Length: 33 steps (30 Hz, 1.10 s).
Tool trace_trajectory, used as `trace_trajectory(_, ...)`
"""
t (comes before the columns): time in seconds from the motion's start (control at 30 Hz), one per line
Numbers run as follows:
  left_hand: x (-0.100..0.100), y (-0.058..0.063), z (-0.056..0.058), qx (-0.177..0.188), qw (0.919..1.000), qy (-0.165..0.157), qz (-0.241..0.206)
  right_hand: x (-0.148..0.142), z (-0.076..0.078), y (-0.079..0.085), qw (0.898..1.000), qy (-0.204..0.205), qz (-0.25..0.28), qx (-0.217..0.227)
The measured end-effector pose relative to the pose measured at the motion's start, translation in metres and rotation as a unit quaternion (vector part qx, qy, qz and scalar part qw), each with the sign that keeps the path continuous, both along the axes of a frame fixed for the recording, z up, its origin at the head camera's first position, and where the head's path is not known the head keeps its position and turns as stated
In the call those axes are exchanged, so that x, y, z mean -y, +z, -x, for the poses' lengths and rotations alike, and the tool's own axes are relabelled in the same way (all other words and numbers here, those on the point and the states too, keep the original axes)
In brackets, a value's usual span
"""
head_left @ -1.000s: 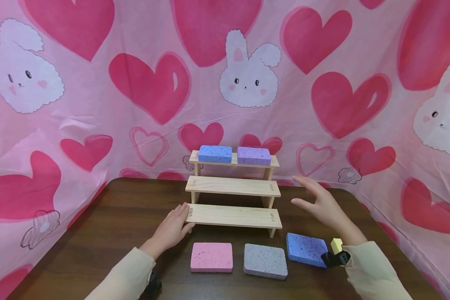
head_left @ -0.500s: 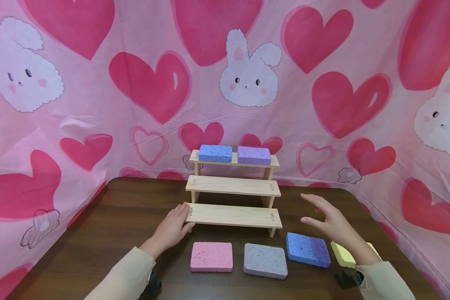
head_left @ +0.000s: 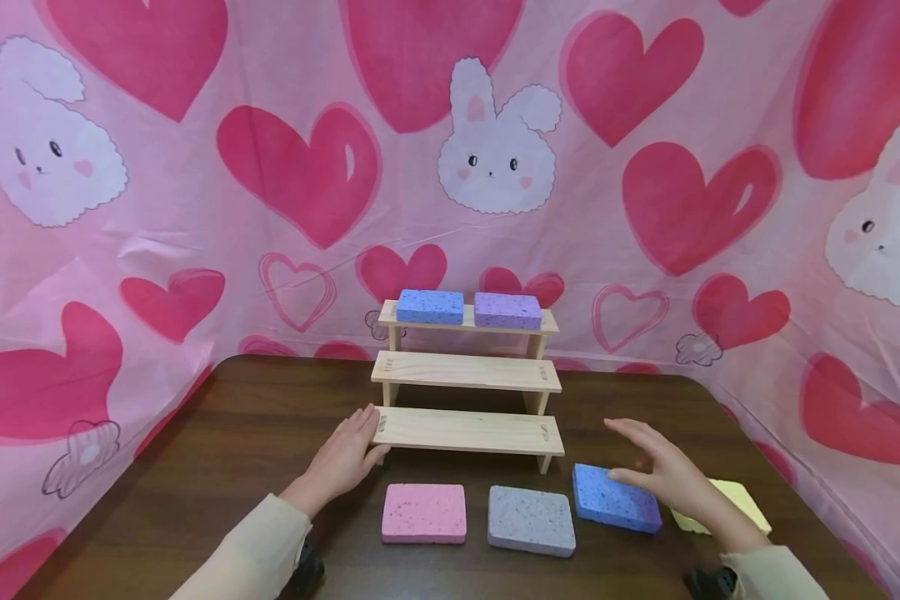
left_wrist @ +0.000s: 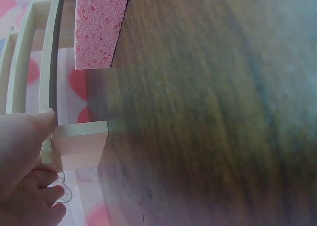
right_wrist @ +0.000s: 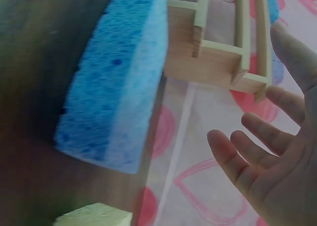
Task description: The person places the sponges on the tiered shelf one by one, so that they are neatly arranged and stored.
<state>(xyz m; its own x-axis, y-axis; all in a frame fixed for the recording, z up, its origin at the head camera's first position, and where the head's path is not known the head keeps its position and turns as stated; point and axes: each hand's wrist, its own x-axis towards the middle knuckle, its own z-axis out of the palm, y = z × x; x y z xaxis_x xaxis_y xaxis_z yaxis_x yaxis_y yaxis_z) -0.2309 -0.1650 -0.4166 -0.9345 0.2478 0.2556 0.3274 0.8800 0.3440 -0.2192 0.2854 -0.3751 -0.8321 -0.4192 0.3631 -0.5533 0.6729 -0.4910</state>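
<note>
A three-tier wooden stand [head_left: 468,431] is near the middle of the table. My left hand [head_left: 342,462] holds the left end of its lowest shelf; in the left wrist view the thumb lies on the shelf edge and the fingers curl by its end. My right hand [head_left: 671,473] hovers over the right side with spread, slightly bent fingers and nothing in them. Just below it lies a dark blue sponge [head_left: 607,500], and a yellow sponge [head_left: 738,500] is partly hidden behind the forearm. A grey sponge [head_left: 531,521] and a pink sponge [head_left: 423,513] lie before the stand.
On the top shelf sit a light blue sponge [head_left: 431,307] and a purple sponge [head_left: 507,311], side by side. The dark brown table [head_left: 195,483] has a pink curtain [head_left: 412,167] with hearts and rabbits behind and beside it.
My right hand has moved down and slightly right, away from beside the shelves toward the blue sponge. The yellow sponge shows more now. My left hand stays where it was.
</note>
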Motion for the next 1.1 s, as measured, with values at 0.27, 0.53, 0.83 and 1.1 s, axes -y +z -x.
trace_trajectory(0.27, -0.001, 0.002, 0.0, -0.001, 1.0, -0.001, 0.002, -0.007, -0.005, -0.012, 1.0, 0.009, -0.023, 0.017)
trace_trajectory(0.53, -0.002, 0.001, 0.0, 0.005, 1.0, 0.003, 0.004, -0.016, -0.01, -0.026, 0.999, 0.007, -0.042, 0.012)
trace_trajectory(0.83, -0.001, 0.002, 0.0, 0.007, 1.0, 0.002, 0.002, -0.021, -0.007, -0.035, 0.999, 0.005, -0.045, 0.007)
trace_trajectory(1.1, 0.0, 0.001, 0.0, 0.007, 1.0, 0.003, 0.003, -0.023, -0.006, -0.041, 0.996, 0.01, -0.067, 0.057)
